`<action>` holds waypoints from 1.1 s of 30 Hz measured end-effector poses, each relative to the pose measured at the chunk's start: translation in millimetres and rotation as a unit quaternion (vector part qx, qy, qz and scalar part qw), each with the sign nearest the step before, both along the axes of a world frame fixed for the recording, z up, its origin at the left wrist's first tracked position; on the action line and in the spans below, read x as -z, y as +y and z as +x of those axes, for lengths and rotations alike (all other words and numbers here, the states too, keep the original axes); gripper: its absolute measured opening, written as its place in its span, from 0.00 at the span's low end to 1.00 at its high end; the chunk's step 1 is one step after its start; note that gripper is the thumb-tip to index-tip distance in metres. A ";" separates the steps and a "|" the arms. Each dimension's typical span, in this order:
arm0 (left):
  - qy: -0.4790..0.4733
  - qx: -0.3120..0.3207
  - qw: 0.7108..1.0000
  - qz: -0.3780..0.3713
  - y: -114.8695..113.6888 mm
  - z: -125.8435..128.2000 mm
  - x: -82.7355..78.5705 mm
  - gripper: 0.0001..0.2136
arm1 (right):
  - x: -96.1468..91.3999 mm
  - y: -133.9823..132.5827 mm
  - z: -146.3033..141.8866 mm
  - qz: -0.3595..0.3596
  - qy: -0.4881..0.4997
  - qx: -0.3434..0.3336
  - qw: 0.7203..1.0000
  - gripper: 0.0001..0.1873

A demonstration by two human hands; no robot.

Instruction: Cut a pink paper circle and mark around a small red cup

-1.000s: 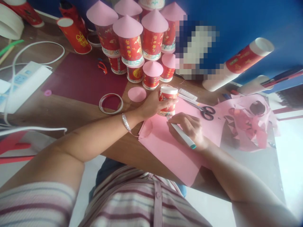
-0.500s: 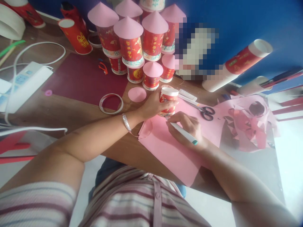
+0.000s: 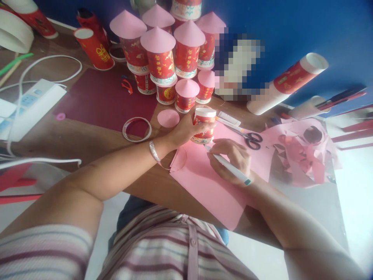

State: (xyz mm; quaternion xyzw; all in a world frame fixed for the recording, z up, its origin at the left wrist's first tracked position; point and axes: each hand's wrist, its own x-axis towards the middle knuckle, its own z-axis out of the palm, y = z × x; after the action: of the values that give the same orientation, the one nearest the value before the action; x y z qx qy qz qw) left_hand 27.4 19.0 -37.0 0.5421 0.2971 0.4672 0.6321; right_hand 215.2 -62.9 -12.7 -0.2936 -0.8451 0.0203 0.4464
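Note:
My left hand (image 3: 183,130) is wrapped round a small red paper cup (image 3: 204,123) that stands upside down on a pink paper sheet (image 3: 212,186). My right hand (image 3: 233,159) grips a white pen with a green end (image 3: 229,166), its tip at the cup's base on the sheet. A cut pink paper circle (image 3: 168,118) lies just left of the cup. A silver bracelet (image 3: 154,151) sits on my left wrist.
Behind stand several red cups with pink cone tops (image 3: 163,58). Scissors (image 3: 250,138) lie right of the cup, pink scraps (image 3: 303,151) farther right. A tape ring (image 3: 136,129), a dark red mat (image 3: 101,99), a white power strip (image 3: 29,107) and a stack of cups on its side (image 3: 288,81) are about.
My right hand has turned the pen a little, its green end swinging right and down along the cup's base. The view has shifted slightly downward. My left hand still holds the cup.

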 end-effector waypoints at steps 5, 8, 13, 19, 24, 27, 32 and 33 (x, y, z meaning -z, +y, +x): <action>-0.002 -0.002 1.000 -0.014 3.3 -1.2 7.8 0.30 | 2.7 1.5 -1.8 0.016 0.001 -0.012 1.000 0.15; -0.018 -0.008 1.000 -0.024 2.7 -0.9 8.7 0.29 | 3.7 1.2 -3.4 0.028 0.004 -0.013 1.000 0.14; -0.046 -0.011 0.998 -0.049 -0.1 -1.0 6.2 0.25 | 4.4 0.4 -3.3 0.033 -0.007 -0.014 0.999 0.16; -0.024 -0.012 0.998 -0.050 0.2 -2.6 10.1 0.24 | 5.8 -0.6 -2.5 0.022 -0.015 -0.016 1.000 0.15; 0.007 -0.018 0.999 -0.028 -0.3 -1.0 5.0 0.27 | 5.9 -0.3 -3.9 0.027 -0.023 -0.023 0.999 0.14; 0.019 -0.014 1.000 -0.004 -0.7 0.2 -0.6 0.25 | 4.4 0.3 -4.1 0.035 -0.023 -0.019 0.999 0.13; -0.004 0.002 1.000 -0.013 -1.6 0.4 -3.7 0.20 | 2.2 0.2 -1.5 0.037 -0.032 -0.001 0.999 0.12; -0.006 0.005 1.000 -0.016 -1.7 0.2 -3.5 0.19 | 2.0 0.0 -0.9 0.035 -0.036 0.003 0.999 0.11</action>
State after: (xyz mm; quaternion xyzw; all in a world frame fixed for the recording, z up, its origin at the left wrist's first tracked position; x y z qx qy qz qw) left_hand 27.6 17.4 -33.4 0.5306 0.2981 0.4620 0.6451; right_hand 214.2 -62.9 -14.7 -0.2808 -0.8600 -0.0208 0.4256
